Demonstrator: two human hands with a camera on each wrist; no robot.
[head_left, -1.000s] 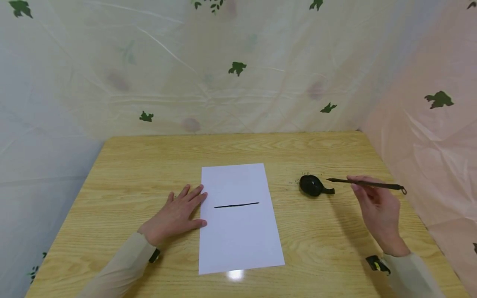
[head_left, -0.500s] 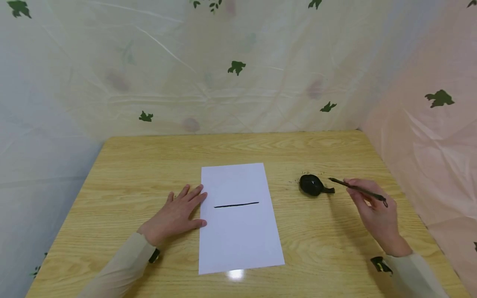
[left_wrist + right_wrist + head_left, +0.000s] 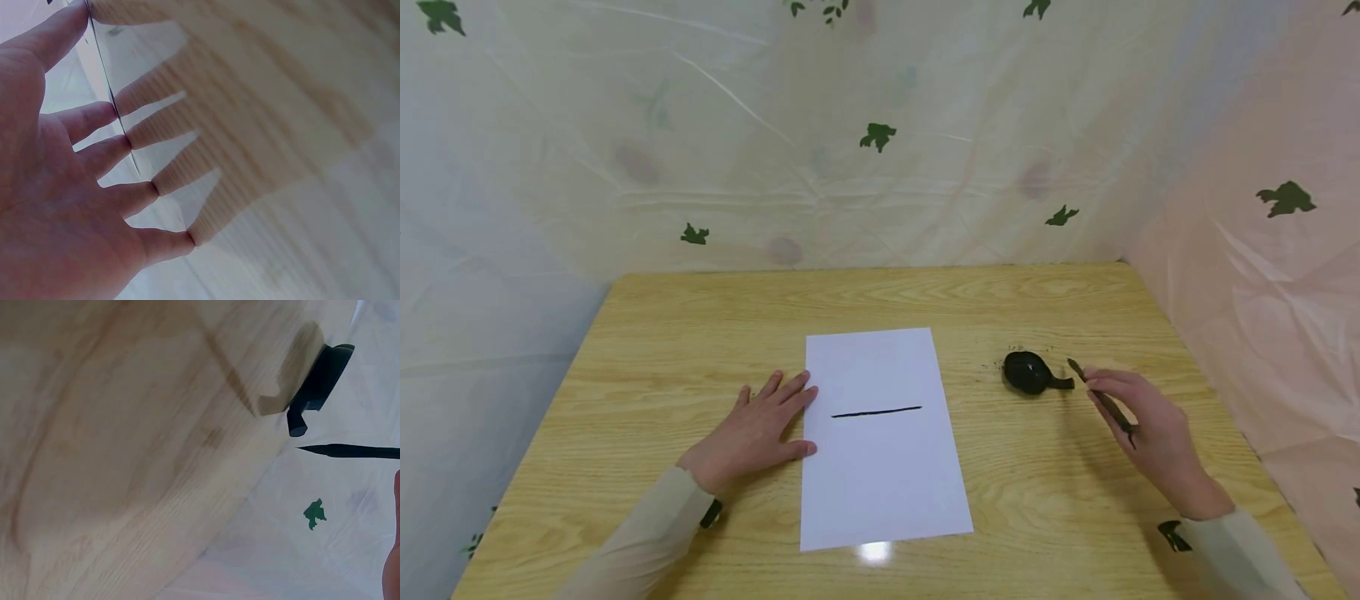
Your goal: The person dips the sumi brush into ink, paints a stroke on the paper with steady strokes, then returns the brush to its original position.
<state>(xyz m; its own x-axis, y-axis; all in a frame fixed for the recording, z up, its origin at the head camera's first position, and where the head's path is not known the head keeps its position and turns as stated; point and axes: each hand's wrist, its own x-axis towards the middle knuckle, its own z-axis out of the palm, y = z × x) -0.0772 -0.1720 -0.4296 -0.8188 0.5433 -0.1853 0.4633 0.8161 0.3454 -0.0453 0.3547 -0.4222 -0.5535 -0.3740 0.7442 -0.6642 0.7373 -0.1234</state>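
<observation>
A white sheet of paper (image 3: pixel 880 483) lies on the wooden table, crossed by one black brush stroke (image 3: pixel 876 412). My left hand (image 3: pixel 752 437) rests with spread fingers on the sheet's left edge; the left wrist view shows its fingertips (image 3: pixel 172 244) touching down along that edge. My right hand (image 3: pixel 1153 437) pinches a dark ink brush (image 3: pixel 1112 408) in the air, its tip pointing away from me. Just left of the brush tip stands a small black ink dish (image 3: pixel 1027 373) with a short handle. In the right wrist view, the pointed brush tip (image 3: pixel 331 450) is close to the dish's handle (image 3: pixel 297 425).
Small dark specks dot the wooden table (image 3: pixel 715 317) around the ink dish. A pale curtain (image 3: pixel 880 200) with green leaf shapes hangs behind the table, and a pinkish curtain (image 3: pixel 1262 292) hangs on the right.
My right hand has turned the brush: its rear end has swung toward me, from pointing right to pointing down at the palm. The left hand and the paper have stayed put.
</observation>
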